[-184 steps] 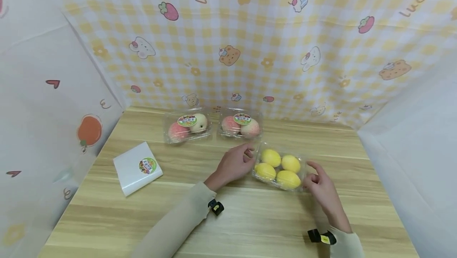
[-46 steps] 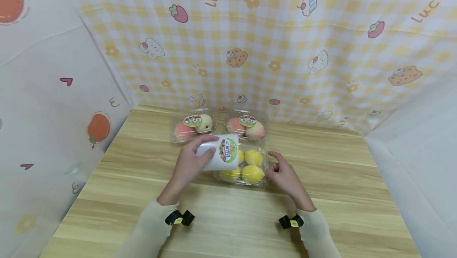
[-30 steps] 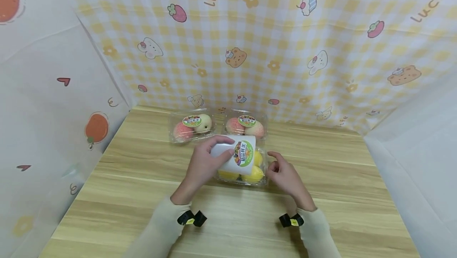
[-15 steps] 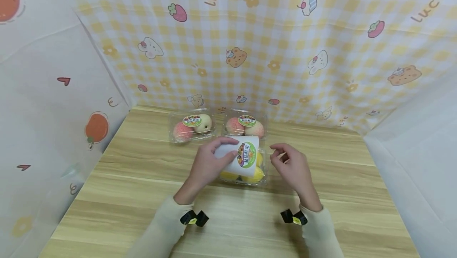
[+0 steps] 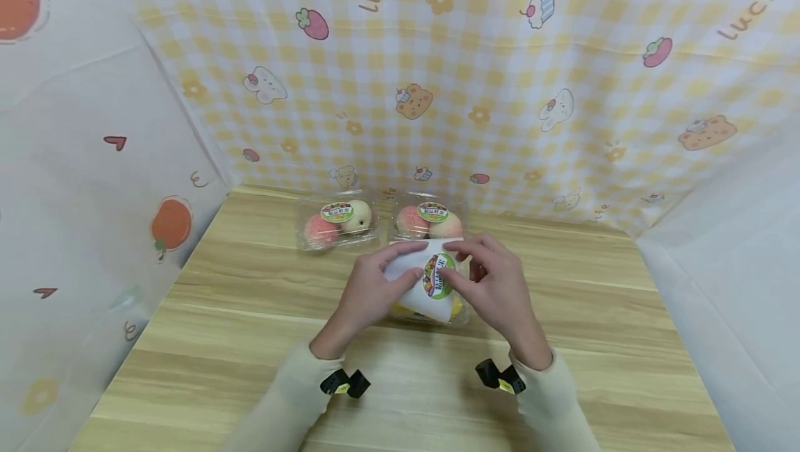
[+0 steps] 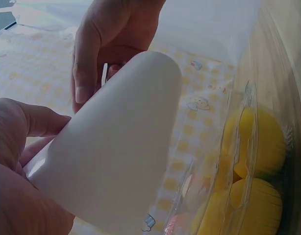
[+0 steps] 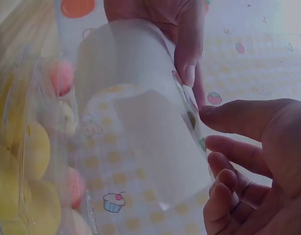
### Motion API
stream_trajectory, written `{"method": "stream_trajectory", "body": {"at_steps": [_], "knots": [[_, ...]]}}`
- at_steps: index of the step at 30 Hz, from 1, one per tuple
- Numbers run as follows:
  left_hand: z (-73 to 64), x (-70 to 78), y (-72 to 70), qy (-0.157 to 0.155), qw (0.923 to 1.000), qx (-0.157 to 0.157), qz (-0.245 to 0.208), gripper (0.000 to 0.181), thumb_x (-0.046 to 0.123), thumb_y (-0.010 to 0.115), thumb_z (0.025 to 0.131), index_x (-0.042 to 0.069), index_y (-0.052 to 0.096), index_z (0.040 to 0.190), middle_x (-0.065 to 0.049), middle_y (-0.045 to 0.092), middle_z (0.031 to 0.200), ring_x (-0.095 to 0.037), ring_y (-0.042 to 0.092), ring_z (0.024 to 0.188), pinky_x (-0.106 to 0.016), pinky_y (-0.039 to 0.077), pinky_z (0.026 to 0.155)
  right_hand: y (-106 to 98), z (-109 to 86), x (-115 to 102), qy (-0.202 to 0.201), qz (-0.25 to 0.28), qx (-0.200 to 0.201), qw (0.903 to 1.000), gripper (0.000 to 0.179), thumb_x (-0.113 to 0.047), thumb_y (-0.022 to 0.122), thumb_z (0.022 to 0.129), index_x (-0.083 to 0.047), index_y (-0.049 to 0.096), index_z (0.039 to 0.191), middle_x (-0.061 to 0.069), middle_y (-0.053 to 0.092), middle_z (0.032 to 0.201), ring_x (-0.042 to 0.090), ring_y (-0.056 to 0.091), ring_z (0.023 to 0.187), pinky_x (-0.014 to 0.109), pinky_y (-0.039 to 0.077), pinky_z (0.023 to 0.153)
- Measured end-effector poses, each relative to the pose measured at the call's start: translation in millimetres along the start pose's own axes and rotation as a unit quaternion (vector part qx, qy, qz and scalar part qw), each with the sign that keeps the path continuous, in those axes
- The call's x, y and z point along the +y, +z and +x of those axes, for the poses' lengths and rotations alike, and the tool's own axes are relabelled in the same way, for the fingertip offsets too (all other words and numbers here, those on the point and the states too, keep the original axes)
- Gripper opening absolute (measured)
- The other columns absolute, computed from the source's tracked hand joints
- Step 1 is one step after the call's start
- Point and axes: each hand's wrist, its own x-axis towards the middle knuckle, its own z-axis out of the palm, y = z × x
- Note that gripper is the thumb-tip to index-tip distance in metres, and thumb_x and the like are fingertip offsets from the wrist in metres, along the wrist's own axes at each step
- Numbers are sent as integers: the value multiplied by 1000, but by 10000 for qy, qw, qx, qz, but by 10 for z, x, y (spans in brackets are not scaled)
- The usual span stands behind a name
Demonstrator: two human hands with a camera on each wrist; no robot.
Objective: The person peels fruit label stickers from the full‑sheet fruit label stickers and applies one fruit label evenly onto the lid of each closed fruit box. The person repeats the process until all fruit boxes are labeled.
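Observation:
My left hand (image 5: 369,285) grips a white sticker sheet (image 5: 403,268), which bends into a curve above a clear plastic box (image 5: 461,316) of yellow lemons (image 6: 258,142). A round, colourful fruit sticker (image 5: 437,277) with printed characters lies towards the sheet's right end. My right hand (image 5: 500,285) has its thumb and index finger at this sticker, pinching at its edge; its other fingers are curled in the right wrist view. A thin white edge (image 6: 105,73) stands up beside the right fingers in the left wrist view. Sheet and hands hide most of the lemons in the head view.
Two clear boxes of peaches stand behind, the left box (image 5: 300,240) and the right box (image 5: 461,205), each bearing a similar sticker. The wooden table (image 5: 250,341) ends at a yellow checked cloth (image 5: 487,56) at the back.
Earlier the left hand fetched the sheet from the table's left and brought it over the lemon box. The right hand has since left the box's side and moved onto the sticker.

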Motion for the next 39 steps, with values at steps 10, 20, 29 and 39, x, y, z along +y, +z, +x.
{"method": "stream_trajectory", "body": {"at_steps": [10,20,29,39], "knots": [[-22,15,-8,-68,9996,-67,-279,38,10,79,99,16,79,136,-13,76,133,-25,71,87,-37,62,65,46,11,8,-139,-33,58,9999,27,-1,94,85,-9,86,110,6,70,95,7,45,59,22,38,51],[-20,28,-10,-279,9984,-135,-464,39,11,79,100,19,79,138,-8,74,139,-30,73,98,-44,65,71,81,3,34,-374,0,281,9989,19,2,93,86,-10,86,99,2,67,91,7,46,59,19,37,51],[-17,16,-2,-362,9983,-66,-456,37,9,79,100,17,80,136,-10,75,137,-29,73,101,-46,65,75,95,-4,37,-383,171,366,9984,20,6,92,85,-10,85,96,-2,67,91,9,48,60,19,38,52],[-25,21,-3,-305,9994,36,-163,38,8,78,100,17,79,138,-12,76,135,-31,74,102,-50,65,77,102,-21,29,-373,197,341,9985,24,11,89,85,-12,83,92,-2,67,93,10,46,60,19,37,52]]}}
